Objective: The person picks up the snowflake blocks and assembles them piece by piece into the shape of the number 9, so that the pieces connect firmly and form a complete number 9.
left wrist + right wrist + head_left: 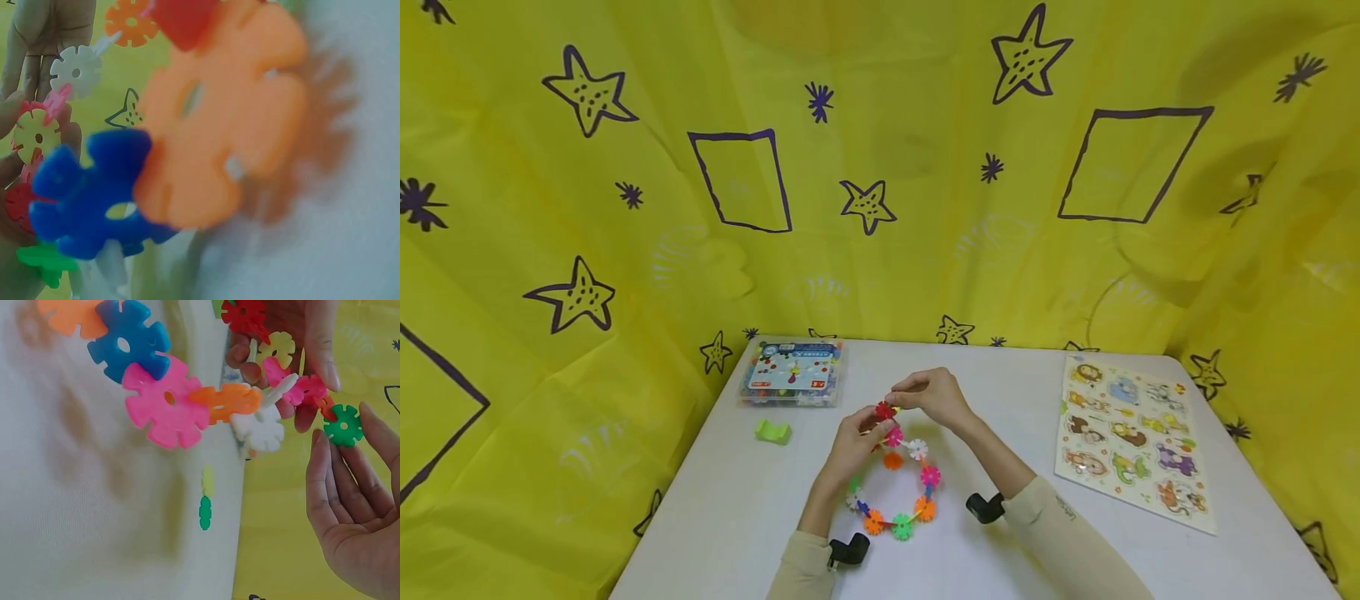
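A loop of notched plastic snowflake discs in many colours hangs from my hands, its lower part with an orange disc (926, 508) and a green disc (902, 527) over the white table. My left hand (852, 443) grips the chain near a pink disc (894, 436) and a red disc (885, 410). Between thumb and fingertips, my right hand (936, 396) pinches a small green disc (344, 425), which is slotted to a reddish piece at the chain's end. Close in the left wrist view are a blue disc (94, 194) and a blurred orange disc (219, 119).
At the back left stands a clear plastic case (792, 373) with a printed label. A light green wavy piece (772, 431) lies before it. On the right is an animal puzzle board (1131, 437). Yellow patterned cloth (925, 250) surrounds the white table (715, 517).
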{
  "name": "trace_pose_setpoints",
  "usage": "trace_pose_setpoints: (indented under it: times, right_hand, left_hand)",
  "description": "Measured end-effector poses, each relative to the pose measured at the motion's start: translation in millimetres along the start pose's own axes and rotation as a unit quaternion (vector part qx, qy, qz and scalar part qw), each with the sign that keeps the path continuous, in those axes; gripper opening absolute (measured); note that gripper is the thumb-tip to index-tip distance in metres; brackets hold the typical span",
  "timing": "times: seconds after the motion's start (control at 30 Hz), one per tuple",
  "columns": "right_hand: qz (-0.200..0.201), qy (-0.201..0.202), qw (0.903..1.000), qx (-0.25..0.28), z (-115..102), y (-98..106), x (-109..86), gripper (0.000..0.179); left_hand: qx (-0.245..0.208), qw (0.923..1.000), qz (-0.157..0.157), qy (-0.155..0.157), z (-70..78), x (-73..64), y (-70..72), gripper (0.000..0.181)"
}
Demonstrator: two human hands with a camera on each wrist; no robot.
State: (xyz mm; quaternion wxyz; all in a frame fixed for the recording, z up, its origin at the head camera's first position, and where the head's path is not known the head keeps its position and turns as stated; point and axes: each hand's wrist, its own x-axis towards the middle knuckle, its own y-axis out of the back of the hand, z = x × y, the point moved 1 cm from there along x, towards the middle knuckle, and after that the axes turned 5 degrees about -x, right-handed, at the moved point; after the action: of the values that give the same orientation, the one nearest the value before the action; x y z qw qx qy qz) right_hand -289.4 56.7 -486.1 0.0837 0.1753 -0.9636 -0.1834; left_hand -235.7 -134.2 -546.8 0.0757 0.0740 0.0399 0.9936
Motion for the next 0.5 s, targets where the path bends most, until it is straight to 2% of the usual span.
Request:
trace_pose_setpoints:
  times: [0.13, 0.23, 0.33, 0.43, 0.5]
  right_hand:
    - [0.005, -0.018, 0.9995, 0.024, 5, 1, 3.6, 0.032]
    - [0.023, -0.028, 0.9993, 0.002, 13, 1, 10.3, 0.036]
    - [0.052, -0.035, 0.9954, -0.073, 27, 2, 18.1, 0.027]
    - [0.061, -0.049, 0.9837, -0.162, 42, 1, 24.3, 0.017]
    - [0.051, -0.056, 0.975, -0.209, 51, 0, 28.1, 0.02]
  left_hand:
    - [-0.016, 0.9998, -0.013, -0.007, 1.3, 0.1, 1.8, 0.032]
    - [-0.022, 0.9996, -0.015, -0.001, 3.5, -0.2, 3.4, 0.035]
    - [-0.03, 0.9994, -0.018, 0.003, 4.2, -0.2, 4.7, 0.037]
    - [-0.04, 0.9989, -0.023, 0.005, 3.0, -0.2, 6.0, 0.036]
    - [-0.05, 0.9984, -0.026, 0.003, 2.4, -0.5, 6.1, 0.036]
